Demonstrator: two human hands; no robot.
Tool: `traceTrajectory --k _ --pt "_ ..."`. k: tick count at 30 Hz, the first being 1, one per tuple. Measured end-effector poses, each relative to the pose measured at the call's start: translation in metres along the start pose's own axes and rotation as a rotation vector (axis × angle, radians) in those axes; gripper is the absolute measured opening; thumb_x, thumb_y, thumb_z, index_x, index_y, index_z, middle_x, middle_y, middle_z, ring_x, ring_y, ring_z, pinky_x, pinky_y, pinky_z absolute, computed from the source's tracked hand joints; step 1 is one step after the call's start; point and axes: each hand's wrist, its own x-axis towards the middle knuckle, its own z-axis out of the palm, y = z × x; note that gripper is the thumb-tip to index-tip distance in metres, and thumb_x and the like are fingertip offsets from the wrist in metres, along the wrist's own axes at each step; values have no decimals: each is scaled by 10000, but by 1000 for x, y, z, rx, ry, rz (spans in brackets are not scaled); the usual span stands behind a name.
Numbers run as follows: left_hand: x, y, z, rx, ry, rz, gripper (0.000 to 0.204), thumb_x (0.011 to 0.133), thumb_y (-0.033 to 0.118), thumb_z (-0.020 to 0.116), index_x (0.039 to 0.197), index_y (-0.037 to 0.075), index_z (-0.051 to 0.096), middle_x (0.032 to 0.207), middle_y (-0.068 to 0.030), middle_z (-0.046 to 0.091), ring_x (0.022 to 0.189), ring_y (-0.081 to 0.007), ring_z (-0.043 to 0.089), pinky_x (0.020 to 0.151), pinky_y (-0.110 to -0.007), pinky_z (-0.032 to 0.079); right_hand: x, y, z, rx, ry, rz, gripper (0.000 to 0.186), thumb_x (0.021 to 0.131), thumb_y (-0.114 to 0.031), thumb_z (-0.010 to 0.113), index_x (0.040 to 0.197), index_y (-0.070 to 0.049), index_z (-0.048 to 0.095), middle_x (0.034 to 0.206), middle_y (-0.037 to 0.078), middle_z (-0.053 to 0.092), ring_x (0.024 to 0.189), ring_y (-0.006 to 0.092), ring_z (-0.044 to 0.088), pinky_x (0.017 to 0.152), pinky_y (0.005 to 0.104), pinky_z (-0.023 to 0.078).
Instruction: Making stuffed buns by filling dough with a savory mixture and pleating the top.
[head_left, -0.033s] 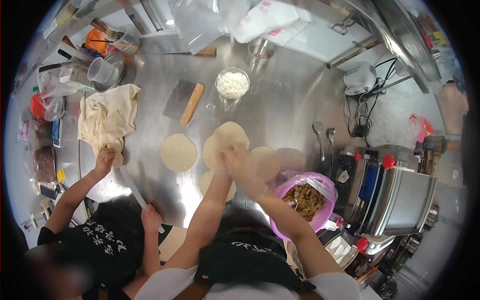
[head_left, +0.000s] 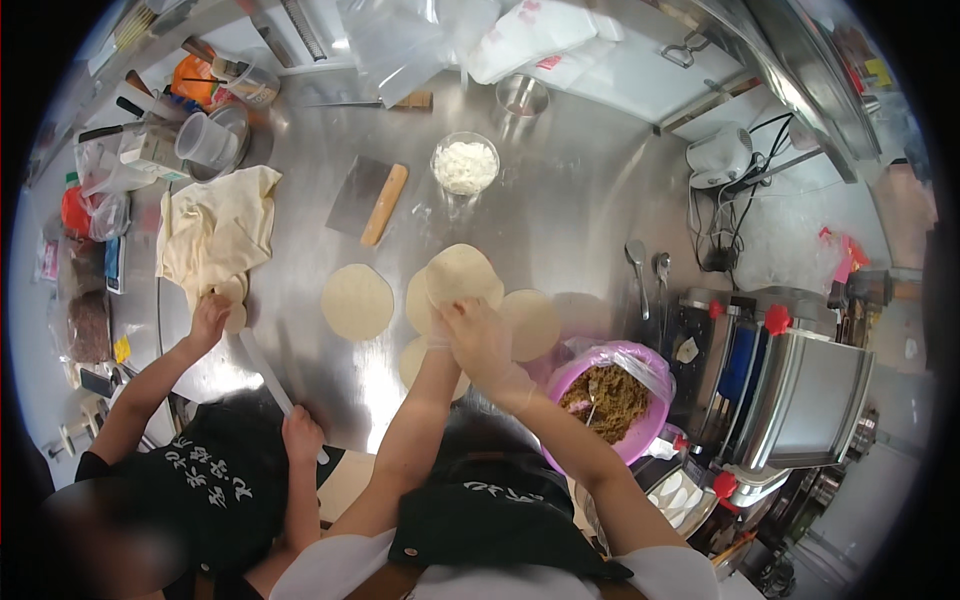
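My gloved right hand (head_left: 478,335) has its fingers curled on the near edge of the top pale dough round (head_left: 463,265), gripping it. My gloved left hand (head_left: 438,335) is behind the right one at that same edge; its fingers are mostly hidden. This round overlaps another dough round (head_left: 418,300) beneath it. Further rounds lie around my hands: one at the right (head_left: 535,325), one alone at the left (head_left: 357,302), and one (head_left: 415,365) partly behind my left forearm. A pink bowl (head_left: 655,425) of brown filling with a spoon sits beside my right forearm.
A co-worker's hands (head_left: 210,320) are at small dough pieces and a white rod (head_left: 262,365), beside a cloth-like dough sheet (head_left: 215,220). Behind are a scraper (head_left: 385,200), a bowl of white substance (head_left: 465,165) and a metal cup (head_left: 522,95). Spoons (head_left: 635,270) and a steel machine (head_left: 810,400) stand right.
My hands have shifted very slightly at the top dough round, and the right hand looks less smeared. Everything else is practically unchanged.
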Motion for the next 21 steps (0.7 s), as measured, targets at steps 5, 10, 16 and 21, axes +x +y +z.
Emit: traceTrajectory --k 5,10,16,21 --pt "-61 4 31 -273 -349 -145 573 950 511 437 1382 136 450 1428 -153 438 1328 -365 402 1129 -571 277 -64 -15 -64 189 258 417 287 818 -108 693 1085 -41 613 952 145 662 849 285 655 733 385 533" --pt "-110 -19 58 -375 -477 -251 579 939 510 463 1407 171 426 1489 -164 349 1360 -406 345 1118 -643 233 -108 -15 -98 647 391 802 207 861 -85 690 1041 0 631 947 137 693 801 206 670 724 324 531" --pt "-163 -28 40 -131 -369 -291 567 971 453 431 1410 94 411 1445 -192 416 1308 -396 425 1091 -542 367 -245 35 -118 80 360 1024 127 818 -150 683 929 -88 692 808 129 704 717 276 693 642 384 537" --pt "-199 -43 -12 -107 -370 -268 567 974 444 422 1380 48 436 1429 -190 438 1301 -391 435 1079 -523 386 -282 48 -100 -227 62 929 150 761 -284 712 774 -139 677 735 81 687 682 289 682 608 411 527"
